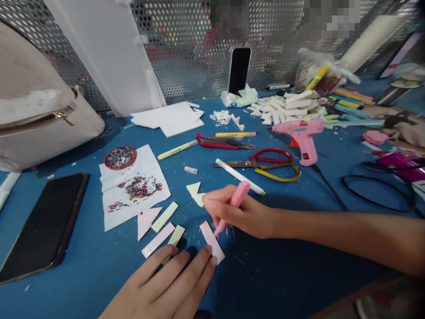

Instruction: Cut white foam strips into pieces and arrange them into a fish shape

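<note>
Looks across a scuffed blue table (76,283) to a perforated metal panel (186,57) behind the table, with blurry red patches (208,40) showing through.

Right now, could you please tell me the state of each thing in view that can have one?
Pink marker: uncapped, in the right hand, tip at the strip's edge
Pink strip: flat, under left hand fingertips
Scissors: blades look closed
Utility knife: blade looks extended
Glue gun: lying on its side
Far phone: upright, screen dark
Near phone: flat, screen dark
Red-rimmed dish: holding beads
</note>
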Action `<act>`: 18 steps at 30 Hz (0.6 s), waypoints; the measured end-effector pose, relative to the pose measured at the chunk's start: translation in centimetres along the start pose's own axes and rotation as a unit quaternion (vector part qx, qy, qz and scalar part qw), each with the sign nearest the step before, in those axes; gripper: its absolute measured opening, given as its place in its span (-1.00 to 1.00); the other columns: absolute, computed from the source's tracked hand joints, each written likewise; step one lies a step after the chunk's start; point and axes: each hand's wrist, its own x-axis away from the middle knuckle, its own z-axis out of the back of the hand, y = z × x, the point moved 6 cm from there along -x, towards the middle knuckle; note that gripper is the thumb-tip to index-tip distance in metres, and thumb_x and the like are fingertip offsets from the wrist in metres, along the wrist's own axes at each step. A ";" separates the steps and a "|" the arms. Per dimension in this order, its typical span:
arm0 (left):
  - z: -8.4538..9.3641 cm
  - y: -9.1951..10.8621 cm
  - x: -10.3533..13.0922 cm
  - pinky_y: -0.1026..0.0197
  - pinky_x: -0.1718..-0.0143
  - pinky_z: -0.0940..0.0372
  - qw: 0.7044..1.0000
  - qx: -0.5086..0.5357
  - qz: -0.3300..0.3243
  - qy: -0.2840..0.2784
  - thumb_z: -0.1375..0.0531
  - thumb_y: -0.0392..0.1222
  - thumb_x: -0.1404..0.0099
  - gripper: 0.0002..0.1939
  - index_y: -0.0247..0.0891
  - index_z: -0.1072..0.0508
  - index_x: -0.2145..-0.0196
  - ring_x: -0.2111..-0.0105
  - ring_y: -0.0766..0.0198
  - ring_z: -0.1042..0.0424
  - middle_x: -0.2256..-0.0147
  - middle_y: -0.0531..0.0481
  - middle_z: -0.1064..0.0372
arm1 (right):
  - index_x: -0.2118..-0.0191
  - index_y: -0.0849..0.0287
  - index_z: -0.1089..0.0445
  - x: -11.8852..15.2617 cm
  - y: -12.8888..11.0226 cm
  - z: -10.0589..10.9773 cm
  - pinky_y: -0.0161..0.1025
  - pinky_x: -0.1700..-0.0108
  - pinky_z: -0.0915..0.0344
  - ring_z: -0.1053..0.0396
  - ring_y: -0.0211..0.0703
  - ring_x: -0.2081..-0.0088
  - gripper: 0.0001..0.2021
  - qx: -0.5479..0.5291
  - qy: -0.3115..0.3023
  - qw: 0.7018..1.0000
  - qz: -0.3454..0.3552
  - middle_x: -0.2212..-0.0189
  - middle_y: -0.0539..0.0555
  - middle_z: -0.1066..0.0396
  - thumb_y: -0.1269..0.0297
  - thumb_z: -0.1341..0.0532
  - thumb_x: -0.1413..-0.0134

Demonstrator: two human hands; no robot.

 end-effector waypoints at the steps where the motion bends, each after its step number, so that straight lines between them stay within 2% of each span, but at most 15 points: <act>1: 0.0 0.1 0.0 0.20 -0.40 0.25 1.000 -0.001 -0.003 0.007 -0.05 -0.01 -0.52 -0.62 -0.13 -0.43 -0.18 0.03 0.35 -0.34 -0.15 0.21 -0.42 | 0.55 0.21 -0.17 0.0 0.0 0.1 -0.38 0.47 -0.22 -0.20 -0.35 0.51 -0.48 0.003 0.008 1.000 0.002 0.56 -0.08 -0.14 -0.05 -0.09 -0.36; 3: 0.1 0.0 0.0 0.19 -0.41 0.25 1.000 -0.003 -0.003 0.017 -0.04 -0.03 -0.53 -0.62 -0.12 -0.42 -0.18 0.03 0.35 -0.34 -0.16 0.21 -0.41 | 0.56 0.21 -0.17 0.1 0.1 0.0 -0.38 0.49 -0.20 -0.20 -0.35 0.53 -0.48 0.019 -0.001 1.000 0.002 0.58 -0.08 -0.16 -0.03 -0.12 -0.35; 6: 0.0 -0.1 0.1 0.14 -0.40 0.26 1.000 -0.014 -0.021 -0.014 -0.03 -0.04 -0.54 -0.60 -0.15 -0.38 -0.23 0.00 0.31 -0.32 -0.21 0.16 -0.36 | 0.61 0.20 -0.16 0.2 0.3 -0.2 -0.36 0.49 -0.17 -0.24 -0.34 0.56 -0.45 0.015 -0.027 1.000 -0.002 0.64 -0.05 -0.21 -0.02 -0.09 -0.37; 7: -0.1 -0.1 0.1 0.13 -0.40 0.26 0.999 -0.020 -0.038 -0.034 -0.02 -0.04 -0.54 -0.59 -0.16 -0.35 -0.24 -0.02 0.30 -0.32 -0.23 0.14 -0.33 | 0.60 0.21 -0.17 0.2 0.2 -0.2 -0.36 0.48 -0.18 -0.25 -0.34 0.55 -0.45 0.007 -0.023 1.000 -0.001 0.62 -0.05 -0.22 -0.02 -0.09 -0.38; 10: 0.1 0.0 0.2 0.11 -0.39 0.27 0.997 -0.033 -0.063 -0.043 -0.02 -0.10 -0.54 -0.59 -0.19 -0.33 -0.26 -0.03 0.30 -0.30 -0.25 0.09 -0.31 | 0.54 0.22 -0.19 0.1 -0.2 0.0 -0.39 0.46 -0.19 -0.27 -0.35 0.49 -0.50 0.004 -0.012 1.000 0.012 0.54 -0.06 -0.19 -0.01 -0.11 -0.36; 13: 0.1 0.0 0.1 0.13 -0.40 0.27 0.998 -0.023 -0.042 -0.033 -0.02 -0.12 -0.53 -0.61 -0.14 -0.36 -0.24 -0.03 0.31 -0.31 -0.21 0.11 -0.36 | 0.48 0.21 -0.19 0.1 -0.4 0.0 -0.41 0.49 -0.15 -0.29 -0.33 0.49 -0.56 0.008 -0.013 1.000 0.010 0.57 -0.09 -0.16 0.01 -0.15 -0.33; 15: 0.1 0.0 -0.1 0.16 -0.40 0.27 1.000 -0.007 -0.009 -0.004 -0.03 -0.13 -0.52 -0.63 -0.09 -0.41 -0.20 0.00 0.33 -0.32 -0.16 0.16 -0.41 | 0.42 0.21 -0.22 0.2 -0.3 0.0 -0.41 0.49 -0.15 -0.30 -0.33 0.51 -0.62 0.001 -0.012 1.000 0.003 0.58 -0.10 -0.21 0.03 -0.17 -0.32; 18: -0.1 0.3 -0.2 0.18 -0.41 0.28 1.000 -0.003 -0.004 0.011 -0.06 -0.13 -0.50 -0.65 -0.08 -0.44 -0.16 0.04 0.35 -0.34 -0.12 0.18 -0.45 | 0.40 0.20 -0.22 0.5 -0.1 0.0 -0.41 0.48 -0.18 -0.28 -0.34 0.53 -0.67 0.008 -0.008 1.000 0.004 0.59 -0.10 -0.27 0.10 -0.18 -0.32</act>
